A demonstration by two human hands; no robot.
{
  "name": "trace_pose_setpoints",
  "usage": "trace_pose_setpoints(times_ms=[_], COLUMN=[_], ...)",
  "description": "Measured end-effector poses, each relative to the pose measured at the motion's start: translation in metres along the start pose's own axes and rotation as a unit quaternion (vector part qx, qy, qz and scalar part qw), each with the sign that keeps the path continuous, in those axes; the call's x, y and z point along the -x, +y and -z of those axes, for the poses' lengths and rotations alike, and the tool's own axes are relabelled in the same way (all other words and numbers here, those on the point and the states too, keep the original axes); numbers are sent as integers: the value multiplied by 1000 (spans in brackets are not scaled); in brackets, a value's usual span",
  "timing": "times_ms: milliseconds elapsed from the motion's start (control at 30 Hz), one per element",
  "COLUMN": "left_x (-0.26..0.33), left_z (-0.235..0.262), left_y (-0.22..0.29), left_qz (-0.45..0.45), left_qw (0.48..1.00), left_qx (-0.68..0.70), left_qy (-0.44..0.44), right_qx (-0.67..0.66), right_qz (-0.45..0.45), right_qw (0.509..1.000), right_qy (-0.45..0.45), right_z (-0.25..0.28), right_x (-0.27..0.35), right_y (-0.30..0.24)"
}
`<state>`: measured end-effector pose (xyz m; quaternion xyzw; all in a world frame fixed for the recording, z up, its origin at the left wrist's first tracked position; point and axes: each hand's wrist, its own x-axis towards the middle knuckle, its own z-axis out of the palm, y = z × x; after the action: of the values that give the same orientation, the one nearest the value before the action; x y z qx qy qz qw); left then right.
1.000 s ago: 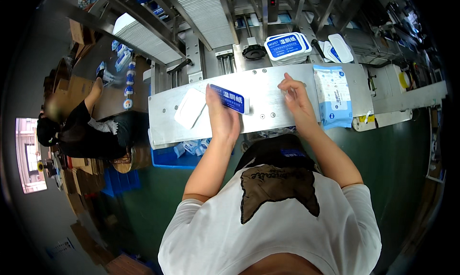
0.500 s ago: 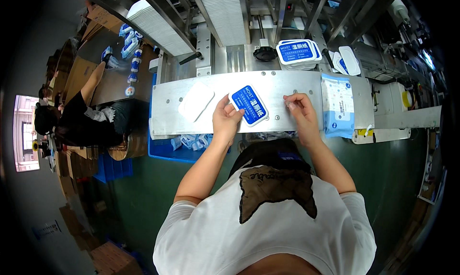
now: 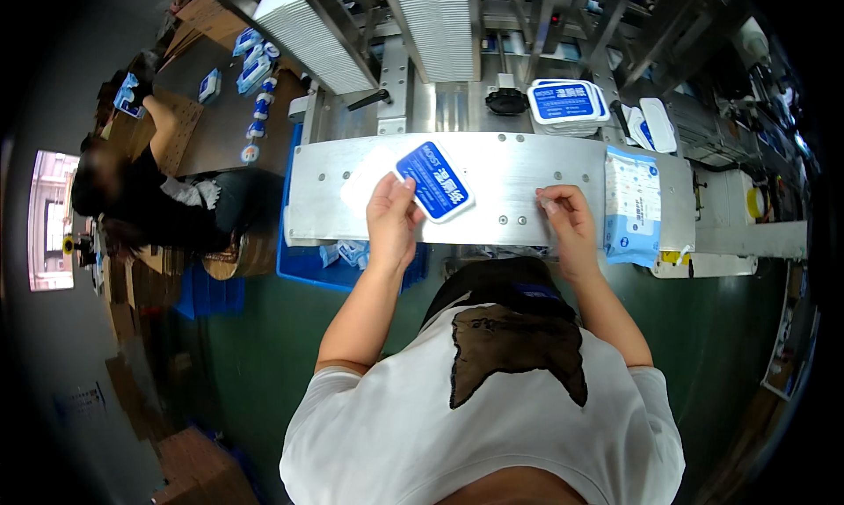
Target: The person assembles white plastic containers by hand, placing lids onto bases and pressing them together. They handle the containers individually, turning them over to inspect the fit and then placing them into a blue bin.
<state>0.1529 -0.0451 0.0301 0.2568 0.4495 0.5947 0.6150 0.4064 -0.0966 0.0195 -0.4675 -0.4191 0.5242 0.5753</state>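
My left hand [image 3: 392, 215] holds a blue lid with a white rim [image 3: 434, 181] by its lower left corner, over the steel work plate [image 3: 510, 167]. A white pack [image 3: 365, 184] lies on the plate just left of that hand. My right hand [image 3: 564, 217] rests on the plate with its fingers curled; whether anything thin is pinched in it is too small to tell. A blue and white wipes pack [image 3: 633, 204] lies at the plate's right end, just right of my right hand.
A stack of blue lids [image 3: 564, 105] and a loose white lid [image 3: 658, 125] sit behind the plate. Two stacks of white sheets [image 3: 308, 37] slope down in machine chutes. Another person [image 3: 149, 197] works at a table to the left. A blue crate [image 3: 308, 263] stands below the plate.
My left hand has brought the blue lid down from the plate's far edge toward me and turned it flat. My right hand has drawn back to the plate's near edge.
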Motion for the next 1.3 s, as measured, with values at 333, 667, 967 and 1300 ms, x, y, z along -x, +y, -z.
trace_pose_setpoints(times_ms=[333,667,967,1300], left_x=[-29,-39,-44,-35], left_z=[62,74,58,-116], left_y=[39,26,42,-10], left_qz=[-531,-293,-180,-349], left_qw=[574,653,656,706], left_qx=[-623,-698,-732,-532], left_qy=[-31,-23,-34,-313], right_qx=[-19,11,191,231], right_qz=[-19,3,142,90], right_qw=[999,999,966,967], right_qy=[-16,-47,-99,-55], right_z=[2,11,60,158], right_x=[2,11,30,94], right_y=[4,1,-39,-91])
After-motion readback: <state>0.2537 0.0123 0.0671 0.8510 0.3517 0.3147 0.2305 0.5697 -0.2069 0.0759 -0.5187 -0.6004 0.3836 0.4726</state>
